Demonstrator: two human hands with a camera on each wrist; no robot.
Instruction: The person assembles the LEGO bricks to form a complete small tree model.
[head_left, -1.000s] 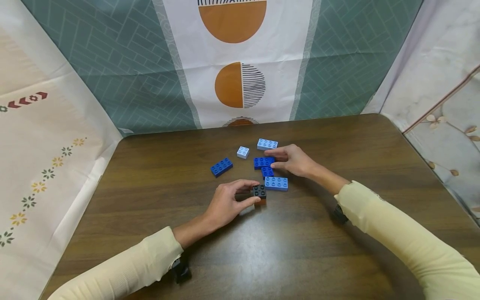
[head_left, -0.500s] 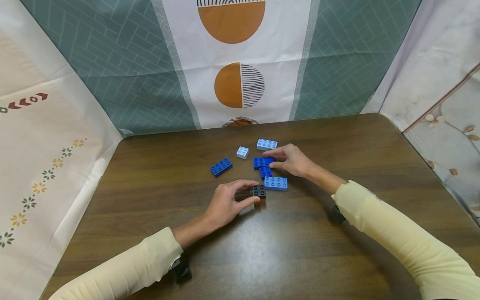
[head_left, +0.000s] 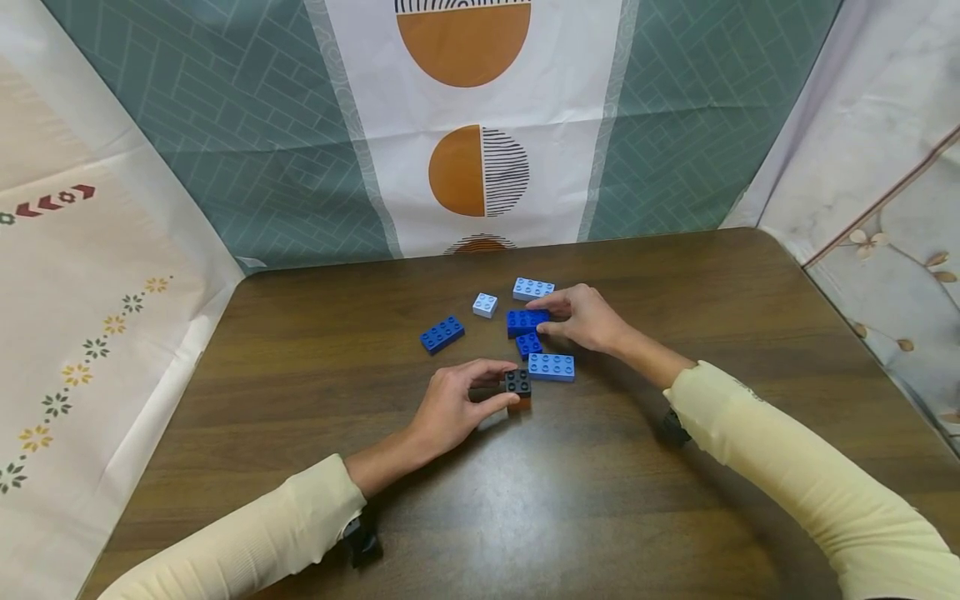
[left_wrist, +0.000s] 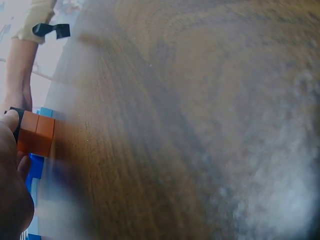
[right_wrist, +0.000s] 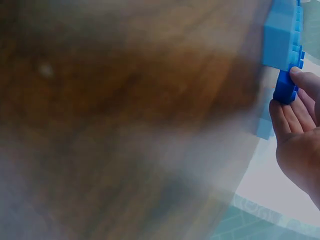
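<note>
My left hand (head_left: 459, 406) grips a short stack between thumb and fingers, a black two-by-two brick (head_left: 517, 382) on top of an orange part (left_wrist: 36, 132). My right hand (head_left: 588, 321) pinches a dark blue two-by-four brick (head_left: 525, 321) at its right end, thumb on the near side and fingers on the far side. Directly below that brick in the head view lies a small blue two-by-two brick (head_left: 528, 345), slightly turned. A medium blue two-by-four brick (head_left: 551, 367) lies just beyond the black-topped stack, and looms large in the right wrist view.
Toward the back lie a pale blue two-by-four brick (head_left: 533, 288), near my right fingertips, and a pale two-by-two brick (head_left: 485, 305). Another dark blue brick (head_left: 442, 334) lies angled to the left. Patterned cloth (head_left: 300, 125) hangs behind the brown table (head_left: 285, 375).
The small blue brick has slid a little left and turned slightly. The dark blue brick in my right hand has shifted slightly and shows more of its near side. My left hand stays still.
</note>
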